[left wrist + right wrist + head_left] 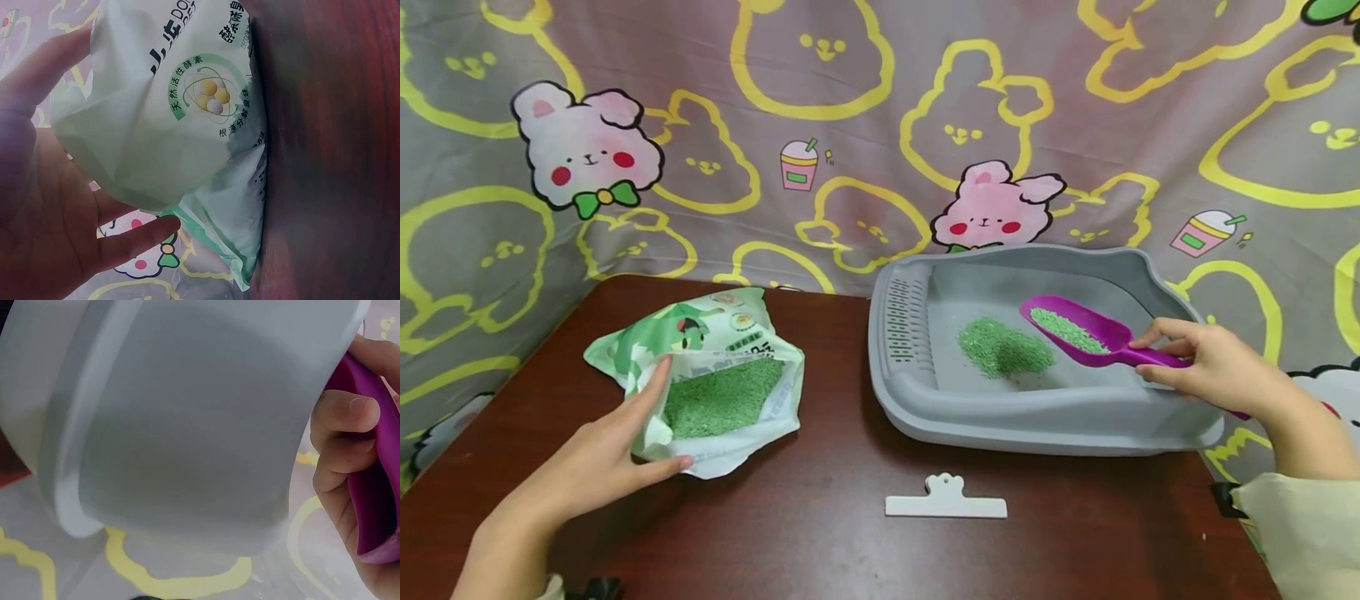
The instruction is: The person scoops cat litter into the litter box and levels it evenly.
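My right hand (1206,358) grips the handle of a purple scoop (375,437). In the head view, the scoop holds green pellets (1067,329) and hangs over a grey litter box (1037,417). A small pile of green litter (1003,346) lies on the floor of the box. With fingers spread and fairly straight, my left hand (598,454) touches the side and rim of a green-and-white litter bag (144,144). The bag lies with its mouth facing me, and green litter (722,400) shows inside.
A white sealing clip (946,498) lies on the dark brown table (820,542) in front of the litter box. Behind the table hangs a grey cloth (850,150) with cartoon bears and rabbits. The box has a slotted step (904,321) at its left end.
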A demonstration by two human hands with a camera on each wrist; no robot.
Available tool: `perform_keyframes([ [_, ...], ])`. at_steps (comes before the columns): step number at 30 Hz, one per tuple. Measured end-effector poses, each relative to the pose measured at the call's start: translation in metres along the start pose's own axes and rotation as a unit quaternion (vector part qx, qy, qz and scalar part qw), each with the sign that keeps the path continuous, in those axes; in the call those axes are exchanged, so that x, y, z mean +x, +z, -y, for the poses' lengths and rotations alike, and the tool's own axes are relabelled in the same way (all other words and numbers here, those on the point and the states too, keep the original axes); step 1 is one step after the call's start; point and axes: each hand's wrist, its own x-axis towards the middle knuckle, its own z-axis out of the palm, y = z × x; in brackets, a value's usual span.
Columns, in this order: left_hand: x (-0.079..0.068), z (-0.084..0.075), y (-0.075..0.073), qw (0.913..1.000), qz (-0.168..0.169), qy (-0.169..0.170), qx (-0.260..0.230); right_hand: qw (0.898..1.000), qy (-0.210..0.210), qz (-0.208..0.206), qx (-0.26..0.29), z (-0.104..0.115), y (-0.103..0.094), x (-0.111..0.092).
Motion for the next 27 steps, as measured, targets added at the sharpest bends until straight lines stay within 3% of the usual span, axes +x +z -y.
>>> perform_keyframes([
  [7,0.000,0.000,0.000,1.0000,0.003,-0.004,0.000,0.998,0.014,0.047,-0.046,-0.004,-0.007,0.006],
  [22,0.001,-0.001,-0.001,1.0000,0.004,-0.003,0.003,0.992,0.011,0.100,-0.080,-0.011,-0.013,0.019],
  [27,0.001,-0.001,-0.002,1.0000,0.004,-0.003,0.004,0.988,0.015,0.140,-0.070,-0.006,-0.017,0.026],
])
